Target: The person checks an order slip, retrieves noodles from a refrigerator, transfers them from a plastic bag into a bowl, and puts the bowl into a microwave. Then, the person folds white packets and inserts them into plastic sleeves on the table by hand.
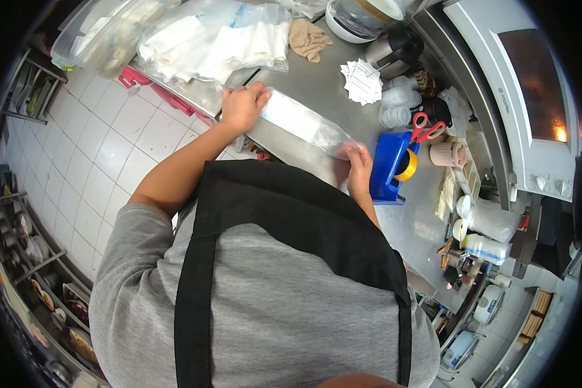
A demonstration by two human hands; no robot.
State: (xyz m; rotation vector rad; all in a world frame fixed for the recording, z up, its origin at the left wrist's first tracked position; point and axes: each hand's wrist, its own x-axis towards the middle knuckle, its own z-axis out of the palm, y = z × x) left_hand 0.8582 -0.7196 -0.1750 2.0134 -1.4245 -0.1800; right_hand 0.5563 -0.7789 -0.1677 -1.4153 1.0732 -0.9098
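Note:
A long clear plastic bag with something flat and white inside lies across the steel counter's front edge. My left hand is closed on its far left end, thumb and fingers together. At the bag's right end my right hand pinches the loose clear plastic. What the white contents are I cannot make out. Just right of my right hand stands a blue tape dispenser with a yellow tape roll in it. Red-handled scissors are beside the dispenser's top.
Large plastic bags of white packets lie at the back left, next to a crumpled brown cloth. White paper slips, a metal jug and plastic cups stand farther right. A white oven is at the right.

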